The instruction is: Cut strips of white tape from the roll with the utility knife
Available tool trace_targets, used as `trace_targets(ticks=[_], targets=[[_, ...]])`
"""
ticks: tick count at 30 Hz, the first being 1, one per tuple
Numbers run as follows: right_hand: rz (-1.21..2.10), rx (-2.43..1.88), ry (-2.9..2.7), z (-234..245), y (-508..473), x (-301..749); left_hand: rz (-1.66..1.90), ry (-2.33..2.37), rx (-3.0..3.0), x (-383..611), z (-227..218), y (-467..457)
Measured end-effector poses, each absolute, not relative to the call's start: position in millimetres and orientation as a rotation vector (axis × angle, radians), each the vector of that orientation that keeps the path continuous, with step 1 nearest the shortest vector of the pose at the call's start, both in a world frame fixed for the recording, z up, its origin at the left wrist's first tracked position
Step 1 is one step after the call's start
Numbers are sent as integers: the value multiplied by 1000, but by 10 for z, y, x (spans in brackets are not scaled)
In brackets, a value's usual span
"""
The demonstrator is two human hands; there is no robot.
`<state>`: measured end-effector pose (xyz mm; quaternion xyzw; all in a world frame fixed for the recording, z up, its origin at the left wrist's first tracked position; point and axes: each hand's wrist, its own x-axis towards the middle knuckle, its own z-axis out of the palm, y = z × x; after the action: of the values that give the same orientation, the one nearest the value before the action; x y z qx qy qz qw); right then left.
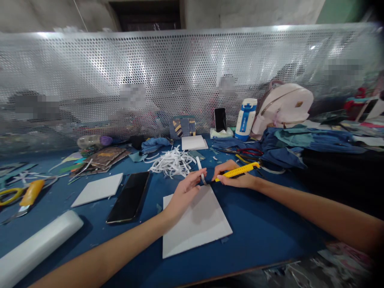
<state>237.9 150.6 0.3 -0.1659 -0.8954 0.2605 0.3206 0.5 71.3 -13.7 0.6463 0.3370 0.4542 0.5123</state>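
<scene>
Narrow white strip [198, 162] is being held, tilted, in the left hand [183, 195], over the far edge of a flat white rectangular board [204, 224] | yellow slim-bodied cutter [240, 171] is being gripped in the right hand [235, 180], near the strip | board and tangled white strip pile [172, 162] are being supported by the blue-topped table [264, 228]

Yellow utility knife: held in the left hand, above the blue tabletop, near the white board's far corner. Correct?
Wrong hand: the head view shows the yellow utility knife in the right hand, above the blue tabletop, near the white board's far corner.
</scene>
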Motion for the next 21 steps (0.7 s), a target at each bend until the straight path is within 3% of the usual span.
trace_targets(ticks=[21], targets=[[700,-431,-2354,14,1519,2379,1081,810,1567,13,-126,709]])
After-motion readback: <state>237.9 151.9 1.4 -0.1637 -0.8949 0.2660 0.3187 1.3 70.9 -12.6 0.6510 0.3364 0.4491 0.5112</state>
